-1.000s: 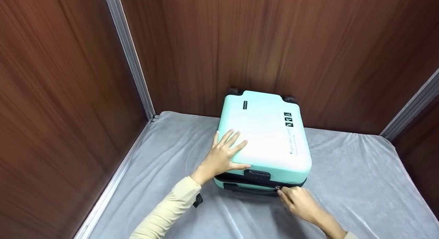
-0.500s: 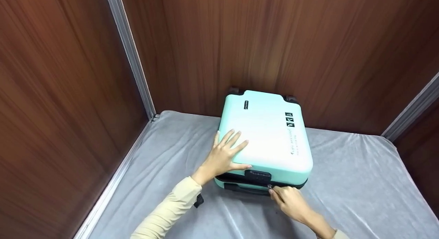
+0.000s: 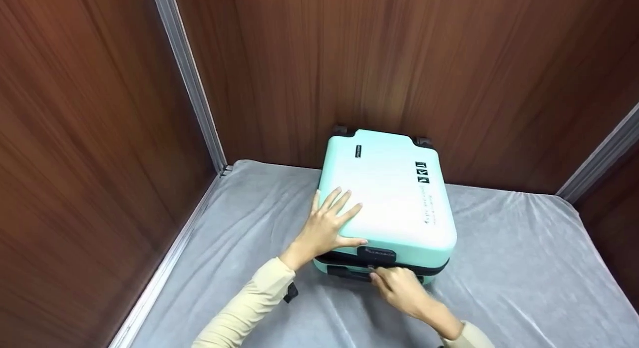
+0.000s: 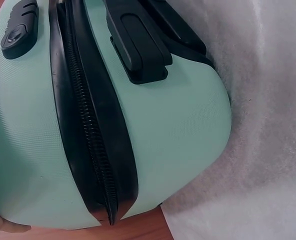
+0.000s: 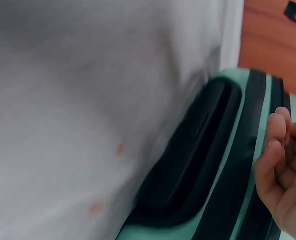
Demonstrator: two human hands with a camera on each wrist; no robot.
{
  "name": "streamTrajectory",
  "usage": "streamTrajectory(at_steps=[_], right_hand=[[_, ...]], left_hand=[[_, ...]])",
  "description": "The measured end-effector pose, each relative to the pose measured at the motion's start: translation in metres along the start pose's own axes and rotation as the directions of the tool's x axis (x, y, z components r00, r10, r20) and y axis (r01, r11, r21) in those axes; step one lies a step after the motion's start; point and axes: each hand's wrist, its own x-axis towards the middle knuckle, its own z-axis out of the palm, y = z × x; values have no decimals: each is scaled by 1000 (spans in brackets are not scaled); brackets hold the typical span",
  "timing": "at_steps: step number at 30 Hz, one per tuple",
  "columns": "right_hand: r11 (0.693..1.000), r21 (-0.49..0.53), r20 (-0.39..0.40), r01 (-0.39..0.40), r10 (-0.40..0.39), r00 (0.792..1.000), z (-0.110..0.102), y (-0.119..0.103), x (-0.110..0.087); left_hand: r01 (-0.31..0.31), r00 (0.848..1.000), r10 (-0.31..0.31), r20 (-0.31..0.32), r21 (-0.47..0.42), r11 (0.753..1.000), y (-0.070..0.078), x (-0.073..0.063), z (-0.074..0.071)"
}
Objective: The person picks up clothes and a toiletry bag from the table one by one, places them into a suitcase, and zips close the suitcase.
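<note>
1. Mint-green suitcase (image 3: 387, 200), flat on grey cloth (image 3: 259, 208), ahead of both hands and just short of the wooden wall (image 3: 379, 63).
2. With right hand (image 3: 402, 288), curled, pinches what looks like the zip pull (image 3: 371, 267): small, partly hidden, just below the lock plate (image 3: 377, 254). Too small to tell its pointing.
3. With left hand (image 3: 323, 227), spread and gripping nothing, rests on the suitcase's top, by its near left corner.
4. Nearer to the zip pull: right hand. Crosswise along the near end: zip (image 4: 85, 115), with a further stretch to the left.
5. Long axis pointing away from the body: wheels (image 3: 343, 131) far, carry handle (image 5: 188, 145) near.
</note>
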Motion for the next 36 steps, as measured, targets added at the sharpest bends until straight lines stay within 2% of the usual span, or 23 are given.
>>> streamTrajectory(at_steps=[5,10,18,22,29,33,36], right_hand=[[1000,-22,16,-5,6,1000,10,-7,9],[998,-68,0,3,-3,1000,13,-10,9],[996,-88,46,13,-9,999,15,-13,7],[996,-82,22,15,-13,1000,17,-12,8],[996,-85,-64,16,-21,998,19,-10,6],[997,-76,-118,28,-37,992,19,-10,5],[997,-66,-138,30,-39,990,19,-10,5]], left_hand=[[2,1000,-2,10,-10,1000,8,3,5],[11,1000,-11,1,-16,1000,6,1,5],[5,1000,-5,-21,-16,1000,2,-3,3],[6,999,-6,-32,-10,1000,2,-4,3],[-4,999,4,-50,-2,1000,2,-5,4],[-3,998,2,-57,-22,1000,0,-6,5],[-12,996,7,-94,-51,999,-2,-7,7]])
